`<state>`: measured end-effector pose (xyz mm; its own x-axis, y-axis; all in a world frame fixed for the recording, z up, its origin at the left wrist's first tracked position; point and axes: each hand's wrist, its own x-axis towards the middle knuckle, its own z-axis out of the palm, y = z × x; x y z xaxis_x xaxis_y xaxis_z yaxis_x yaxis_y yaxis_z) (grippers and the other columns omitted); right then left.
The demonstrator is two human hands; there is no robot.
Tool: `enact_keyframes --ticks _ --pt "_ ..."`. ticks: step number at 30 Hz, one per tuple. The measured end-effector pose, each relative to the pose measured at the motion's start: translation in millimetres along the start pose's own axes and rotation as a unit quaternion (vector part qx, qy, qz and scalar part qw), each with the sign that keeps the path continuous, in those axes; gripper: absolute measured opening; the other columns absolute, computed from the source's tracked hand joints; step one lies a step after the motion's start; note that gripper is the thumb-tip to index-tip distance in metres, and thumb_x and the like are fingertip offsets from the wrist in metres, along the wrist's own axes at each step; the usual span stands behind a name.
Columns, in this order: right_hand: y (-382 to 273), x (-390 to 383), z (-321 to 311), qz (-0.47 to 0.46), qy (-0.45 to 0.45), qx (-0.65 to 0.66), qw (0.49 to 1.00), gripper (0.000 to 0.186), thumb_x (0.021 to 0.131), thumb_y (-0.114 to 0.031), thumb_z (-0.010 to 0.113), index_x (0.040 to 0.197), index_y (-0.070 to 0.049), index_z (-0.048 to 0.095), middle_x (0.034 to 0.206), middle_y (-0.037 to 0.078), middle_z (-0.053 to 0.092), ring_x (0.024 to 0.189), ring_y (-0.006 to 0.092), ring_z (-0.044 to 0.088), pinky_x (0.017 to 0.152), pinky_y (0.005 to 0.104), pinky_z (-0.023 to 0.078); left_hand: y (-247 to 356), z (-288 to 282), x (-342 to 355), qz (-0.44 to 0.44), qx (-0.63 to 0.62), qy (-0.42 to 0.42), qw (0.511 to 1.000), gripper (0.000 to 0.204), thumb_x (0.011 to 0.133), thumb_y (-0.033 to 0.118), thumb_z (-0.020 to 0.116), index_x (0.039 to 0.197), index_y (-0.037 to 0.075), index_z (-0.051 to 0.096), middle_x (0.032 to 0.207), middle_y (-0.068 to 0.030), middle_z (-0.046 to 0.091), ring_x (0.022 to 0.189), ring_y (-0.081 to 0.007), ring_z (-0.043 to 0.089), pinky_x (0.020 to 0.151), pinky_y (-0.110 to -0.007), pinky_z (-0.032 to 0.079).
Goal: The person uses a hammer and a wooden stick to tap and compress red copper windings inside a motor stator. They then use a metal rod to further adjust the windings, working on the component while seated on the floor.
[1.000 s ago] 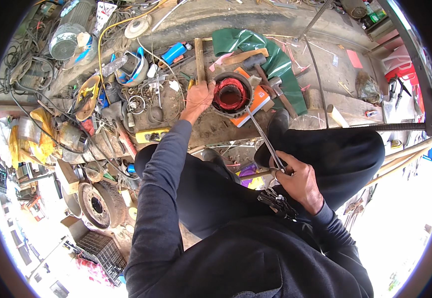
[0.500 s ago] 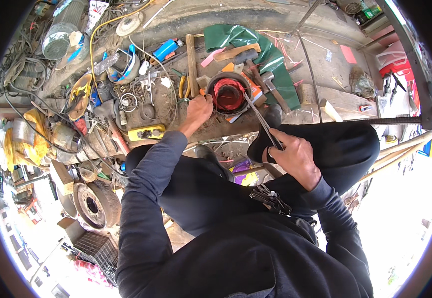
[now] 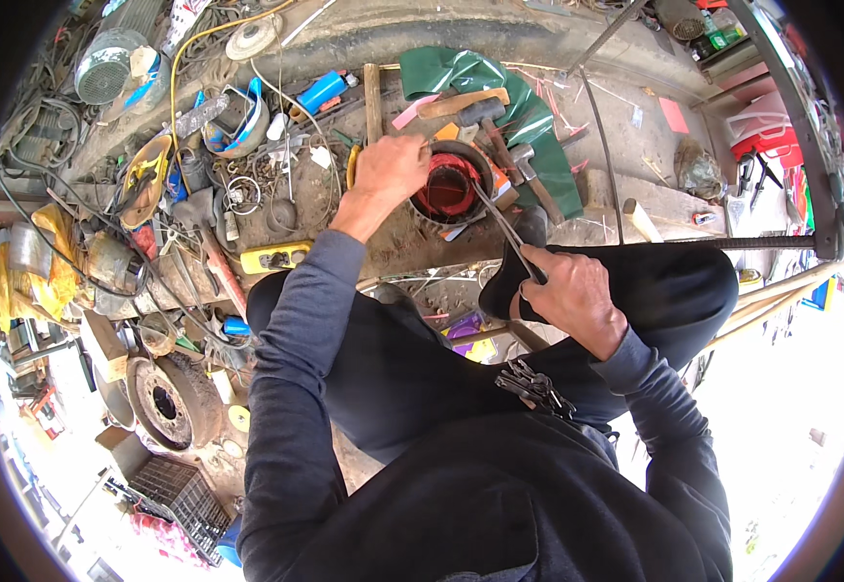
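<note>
A round motor stator (image 3: pixel 453 184) with red-brown windings inside a dark ring sits on the dirty workbench (image 3: pixel 625 165). My left hand (image 3: pixel 390 170) rests on its left rim, fingers curled against it. My right hand (image 3: pixel 569 291) grips the handle end of long metal pliers (image 3: pixel 501 221), whose tip reaches up into the stator's opening. My dark trousers and black top fill the lower middle of the view.
A hammer (image 3: pixel 528 175) and a green sheet (image 3: pixel 499 82) lie right of the stator. Tools, cables, a blue cylinder (image 3: pixel 323 92) and a yellow level (image 3: pixel 274 257) crowd the left. A metal wheel hub (image 3: pixel 162 398) and a black crate (image 3: pixel 175 485) sit on the floor.
My left hand has slid from the stator's left side up onto its rim. My right hand has risen with the pliers, bringing the tip into the stator. The head view has shifted.
</note>
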<state>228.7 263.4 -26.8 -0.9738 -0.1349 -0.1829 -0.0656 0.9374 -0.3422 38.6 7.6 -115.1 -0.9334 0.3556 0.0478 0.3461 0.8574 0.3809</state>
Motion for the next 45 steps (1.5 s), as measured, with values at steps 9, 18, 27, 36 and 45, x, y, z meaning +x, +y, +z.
enact_keyframes --ticks 9,18,27,36,45 --pt "-11.1 10.9 -8.5 -0.006 -0.056 -0.037 0.998 0.045 0.079 -0.02 0.075 0.123 -0.009 0.077 0.083 0.023 0.075 0.079 0.045 0.073 0.076 0.0539 0.06 26.5 41.3 -7.1 0.122 -0.169 -0.084 0.975 0.032 0.093 0.012 0.068 0.124 0.011 0.075 0.126 -0.0169 0.075 0.115 -0.0388 0.072 0.099 -0.05 0.057" --pt "-8.4 21.6 -13.7 -0.074 -0.068 -0.092 0.991 0.035 0.078 -0.02 0.074 0.11 -0.006 0.074 0.073 0.026 0.071 0.072 0.0455 0.073 0.07 0.0561 0.059 23.8 52.4 -18.5 0.174 -0.021 -0.197 0.965 0.019 0.095 0.016 0.066 0.109 0.011 0.078 0.098 -0.0174 0.078 0.095 -0.0402 0.075 0.08 -0.055 0.058" --pt "-16.1 32.1 -17.4 -0.092 -0.057 -0.077 0.991 0.017 0.075 -0.014 0.07 0.082 0.001 0.07 0.073 0.028 0.069 0.068 0.0471 0.071 0.065 0.0564 0.057 23.9 53.2 -23.6 0.172 -0.039 -0.179 0.968 0.017 0.095 0.019 0.07 0.109 0.01 0.076 0.096 -0.0204 0.077 0.093 -0.0422 0.074 0.079 -0.056 0.057" --pt "-18.0 37.7 -11.5 -0.099 -0.061 -0.078 0.99 0.015 0.074 -0.012 0.069 0.081 0.002 0.071 0.077 0.029 0.071 0.072 0.0475 0.073 0.068 0.0545 0.059 23.0 58.4 -26.3 0.145 -0.08 -0.176 0.97 0.016 0.095 0.02 0.073 0.108 0.01 0.074 0.099 -0.0192 0.077 0.096 -0.0417 0.074 0.081 -0.054 0.058" --pt "-32.8 53.9 -21.3 -0.082 -0.068 -0.102 0.989 0.017 0.074 -0.013 0.069 0.082 0.001 0.076 0.083 0.026 0.075 0.079 0.0433 0.076 0.071 0.0517 0.061 20.1 63.6 -24.8 0.16 -0.098 -0.162 0.969 0.016 0.093 0.019 0.075 0.105 0.008 0.072 0.097 -0.0177 0.077 0.094 -0.0413 0.074 0.08 -0.054 0.058"
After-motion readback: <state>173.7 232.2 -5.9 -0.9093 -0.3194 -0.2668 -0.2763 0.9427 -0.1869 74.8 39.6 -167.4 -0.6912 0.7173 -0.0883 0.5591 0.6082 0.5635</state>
